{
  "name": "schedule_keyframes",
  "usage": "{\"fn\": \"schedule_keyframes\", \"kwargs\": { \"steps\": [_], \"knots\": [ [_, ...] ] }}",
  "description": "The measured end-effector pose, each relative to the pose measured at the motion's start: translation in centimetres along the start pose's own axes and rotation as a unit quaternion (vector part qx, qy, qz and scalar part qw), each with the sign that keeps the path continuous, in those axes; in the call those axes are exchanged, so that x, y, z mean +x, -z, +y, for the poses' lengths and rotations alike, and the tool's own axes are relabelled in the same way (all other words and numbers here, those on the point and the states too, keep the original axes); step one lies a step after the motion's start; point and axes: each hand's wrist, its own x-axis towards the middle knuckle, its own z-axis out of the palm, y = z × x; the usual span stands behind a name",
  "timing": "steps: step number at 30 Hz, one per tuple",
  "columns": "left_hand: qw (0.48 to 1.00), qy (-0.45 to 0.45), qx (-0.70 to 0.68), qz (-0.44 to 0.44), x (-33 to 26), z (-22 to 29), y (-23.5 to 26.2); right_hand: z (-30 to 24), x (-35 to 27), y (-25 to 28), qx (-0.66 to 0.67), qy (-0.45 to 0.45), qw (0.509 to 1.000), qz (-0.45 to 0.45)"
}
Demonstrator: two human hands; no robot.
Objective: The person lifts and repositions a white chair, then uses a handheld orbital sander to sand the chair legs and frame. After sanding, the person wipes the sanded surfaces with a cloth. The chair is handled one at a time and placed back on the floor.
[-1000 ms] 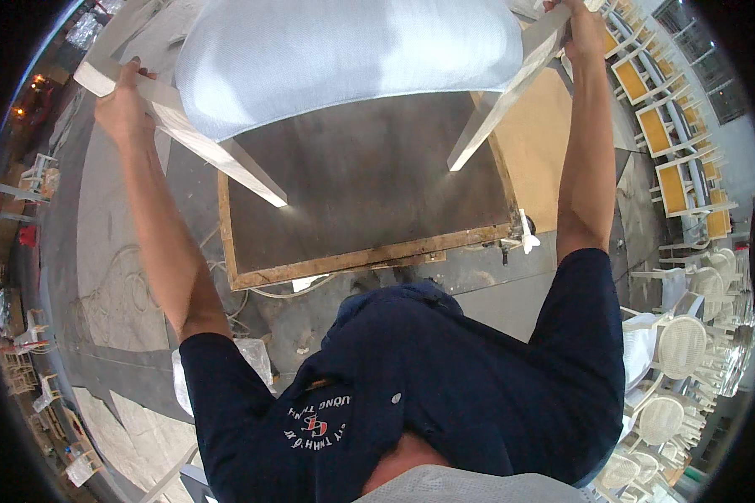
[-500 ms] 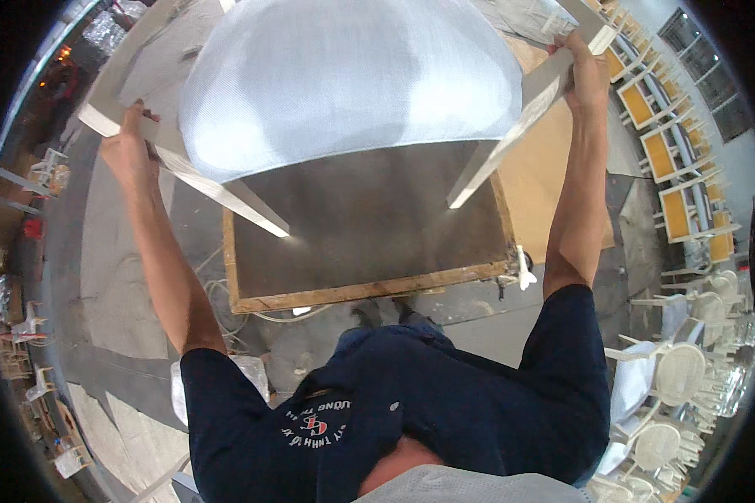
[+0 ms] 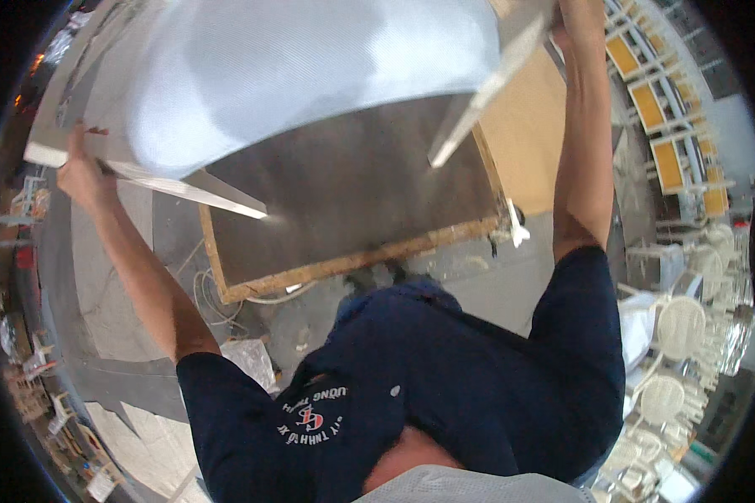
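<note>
A large pale wooden chair frame (image 3: 495, 71) spans the upper part of the view, tilted, its left side lower than its right. Between its sides bulges a panel with a white, finely woven-looking cover (image 3: 310, 75). My left hand (image 3: 86, 174) is closed round the frame's left side, near a corner. At the upper right, my right hand (image 3: 580, 25) grips the other side; its fingers are partly cut off by the picture's edge. Two tapered legs point toward me over a dark, wood-edged platform (image 3: 335, 201). The chair's far part is out of view.
Brown sheet material (image 3: 524, 134) lies right of the platform. A pale cable (image 3: 214, 298) curls on the floor at its near left corner. Rows of chairs (image 3: 679, 327) line the right side, some with yellow-brown panels (image 3: 646, 105). More furniture stands at the far left.
The chair has shifted toward the upper left and tilted, its right side rising. Both hands have moved with it, my left outward and down, my right up. My view has turned slightly.
</note>
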Motion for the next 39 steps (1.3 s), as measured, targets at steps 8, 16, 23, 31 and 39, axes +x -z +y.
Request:
{"fn": "schedule_keyframes", "kwargs": {
  "steps": [8,16,23,31,39],
  "knots": [
    [0.992,0.045,-0.080,-0.092,-6.8,-7.3,2.8,-3.0,-1.6,-3.4,-0.032,-0.013,0.998,0.056],
    [0.965,0.119,0.133,-0.193,-12.3,-15.8,4.7,7.2,-15.5,0.4,-0.304,0.015,0.933,-0.191],
    [0.975,0.123,0.007,-0.186,-10.3,-21.5,6.8,23.8,-47.6,11.5,-0.175,-0.649,0.721,-0.166],
    [0.971,0.177,0.009,-0.163,-9.9,-21.3,6.0,40.7,-55.2,21.2,-0.261,-0.465,0.837,0.119],
    [0.975,0.137,0.026,-0.172,-10.2,-21.4,5.7,25.3,-54.2,15.3,-0.131,-0.638,0.750,-0.116]
  ]
}}
